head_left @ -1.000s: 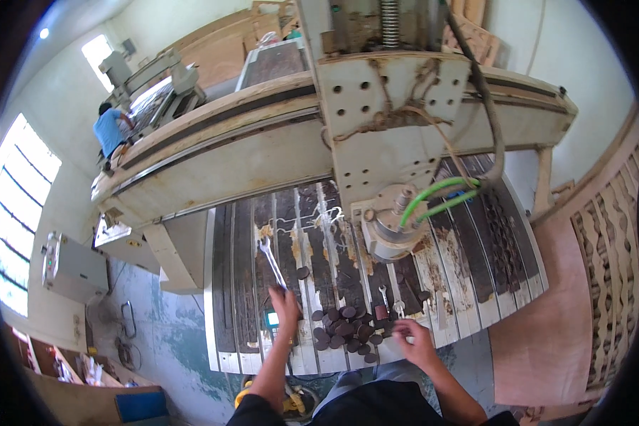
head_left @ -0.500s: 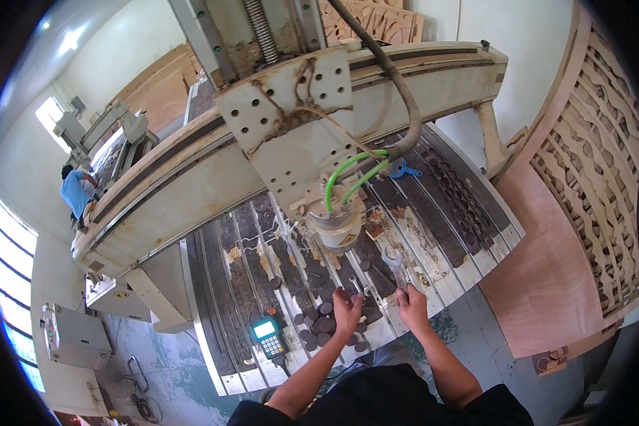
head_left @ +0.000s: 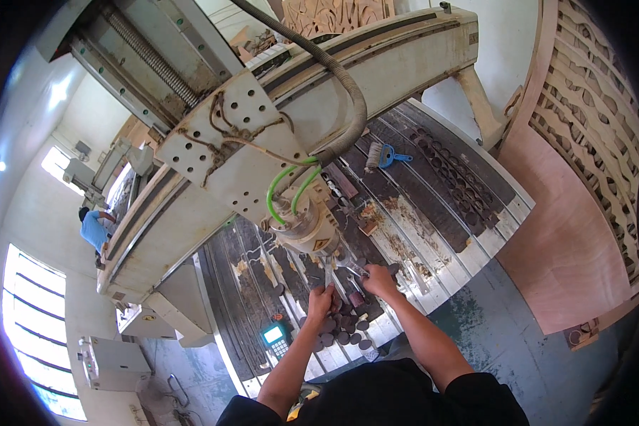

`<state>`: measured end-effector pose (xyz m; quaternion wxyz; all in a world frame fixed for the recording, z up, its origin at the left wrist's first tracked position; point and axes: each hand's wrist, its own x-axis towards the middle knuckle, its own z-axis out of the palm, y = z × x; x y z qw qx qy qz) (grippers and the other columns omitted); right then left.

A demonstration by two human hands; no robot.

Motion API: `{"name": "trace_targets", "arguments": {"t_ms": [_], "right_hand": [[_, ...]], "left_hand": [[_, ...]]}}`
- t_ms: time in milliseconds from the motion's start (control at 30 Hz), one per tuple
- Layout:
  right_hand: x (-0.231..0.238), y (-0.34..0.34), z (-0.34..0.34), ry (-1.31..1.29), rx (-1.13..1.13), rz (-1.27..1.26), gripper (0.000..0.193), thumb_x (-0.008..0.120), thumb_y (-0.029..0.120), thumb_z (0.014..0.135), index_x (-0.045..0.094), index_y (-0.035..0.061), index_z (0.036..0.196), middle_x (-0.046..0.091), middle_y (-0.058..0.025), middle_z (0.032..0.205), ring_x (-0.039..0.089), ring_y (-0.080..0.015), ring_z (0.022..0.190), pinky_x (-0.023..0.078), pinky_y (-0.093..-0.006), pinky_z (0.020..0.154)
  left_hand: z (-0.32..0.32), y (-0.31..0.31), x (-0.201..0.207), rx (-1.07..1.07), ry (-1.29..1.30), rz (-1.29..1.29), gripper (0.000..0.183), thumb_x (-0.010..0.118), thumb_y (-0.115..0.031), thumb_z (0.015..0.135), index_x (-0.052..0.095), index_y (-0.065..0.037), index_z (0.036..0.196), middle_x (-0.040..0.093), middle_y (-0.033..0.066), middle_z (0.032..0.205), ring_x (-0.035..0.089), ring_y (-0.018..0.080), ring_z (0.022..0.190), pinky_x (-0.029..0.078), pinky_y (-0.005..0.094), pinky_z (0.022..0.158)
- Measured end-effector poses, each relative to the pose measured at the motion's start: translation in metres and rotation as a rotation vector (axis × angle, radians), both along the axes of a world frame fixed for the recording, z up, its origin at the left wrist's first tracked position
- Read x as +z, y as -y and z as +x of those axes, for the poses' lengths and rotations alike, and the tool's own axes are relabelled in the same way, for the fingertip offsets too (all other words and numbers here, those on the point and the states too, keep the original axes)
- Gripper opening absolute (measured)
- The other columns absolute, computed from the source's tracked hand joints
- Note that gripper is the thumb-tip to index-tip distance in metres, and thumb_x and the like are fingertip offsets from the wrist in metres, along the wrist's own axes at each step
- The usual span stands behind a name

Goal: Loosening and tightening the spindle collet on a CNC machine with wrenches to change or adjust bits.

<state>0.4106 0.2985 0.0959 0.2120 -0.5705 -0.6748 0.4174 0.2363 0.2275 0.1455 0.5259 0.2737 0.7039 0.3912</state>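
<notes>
Controller (head_left: 275,338) lies left of the person's left grip (head_left: 321,302), which is curled around a wrench (head_left: 329,272) rising above it near the spindle (head_left: 309,234), with dark discs (head_left: 343,337) below and rightward, and the right grip (head_left: 380,281) clamped on a second wrench (head_left: 353,265) reaching up-left.

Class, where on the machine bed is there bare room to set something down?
Free: dark slats left of the handheld controller; a dark strip nearer than the blue tool, left of the dark rings. Crowded: front middle, where dark discs, left hand, right hand and spindle bunch together.
</notes>
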Motion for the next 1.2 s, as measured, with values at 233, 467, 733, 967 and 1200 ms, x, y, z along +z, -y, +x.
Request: {"name": "trace_targets", "arguments": {"t_ms": [233, 467, 733, 967, 1200], "right_hand": [[-0.014, -0.011, -0.026, -0.051, -0.037, 0.003, 0.025, 0.066, 0.017, 0.074, 0.068, -0.0002, 0.092, 0.065, -0.0244, 0.088, 0.064, -0.0392, 0.087, 0.051, -0.0446, 0.079], [-0.014, -0.016, -0.018, -0.041, 0.039, -0.023, 0.040, 0.070, 0.021, 0.071, 0.063, -0.0001, 0.104, 0.065, -0.0241, 0.092, 0.063, -0.0405, 0.089, 0.050, -0.0451, 0.080], [-0.031, 0.005, -0.018, -0.464, 0.008, -0.556, 0.028, 0.057, 0.024, 0.089, 0.061, -0.0031, 0.097, 0.064, -0.0137, 0.071, 0.065, -0.0232, 0.065, 0.050, -0.0368, 0.057], [-0.032, -0.004, -0.033, -0.711, -0.038, -0.753, 0.029, 0.048, 0.025, 0.098, 0.061, 0.0000, 0.094, 0.059, -0.0074, 0.065, 0.057, -0.0163, 0.052, 0.042, -0.0298, 0.042], [-0.036, -0.022, -0.045, -0.729, 0.019, -0.779, 0.028, 0.049, 0.028, 0.097, 0.063, 0.0036, 0.096, 0.062, -0.0061, 0.074, 0.059, -0.0170, 0.062, 0.047, -0.0327, 0.052]], "left_hand": [[-0.010, 0.002, -0.018, -0.029, -0.044, -0.032, 0.036, 0.057, -0.029, 0.092, 0.054, -0.001, 0.070, 0.049, 0.0045, 0.054, 0.052, 0.0155, 0.043, 0.037, 0.0293, 0.037], [-0.055, -0.002, -0.008, -0.123, -0.119, -0.084, 0.034, 0.060, -0.031, 0.090, 0.056, -0.003, 0.071, 0.052, 0.0036, 0.057, 0.055, 0.0147, 0.045, 0.042, 0.0291, 0.039], [-0.049, 0.003, -0.001, -0.181, -0.157, -0.063, 0.027, 0.066, -0.022, 0.086, 0.060, 0.003, 0.078, 0.057, 0.0064, 0.062, 0.058, 0.0155, 0.049, 0.049, 0.0287, 0.045], [-0.039, 0.006, -0.002, -0.163, -0.168, -0.040, 0.025, 0.065, -0.021, 0.087, 0.061, 0.003, 0.084, 0.058, 0.0064, 0.063, 0.058, 0.0149, 0.049, 0.049, 0.0291, 0.045], [-0.001, 0.003, -0.007, -0.147, -0.100, 0.010, 0.020, 0.064, -0.016, 0.086, 0.063, 0.001, 0.095, 0.055, 0.0034, 0.067, 0.054, 0.0143, 0.053, 0.045, 0.0293, 0.047]]}}
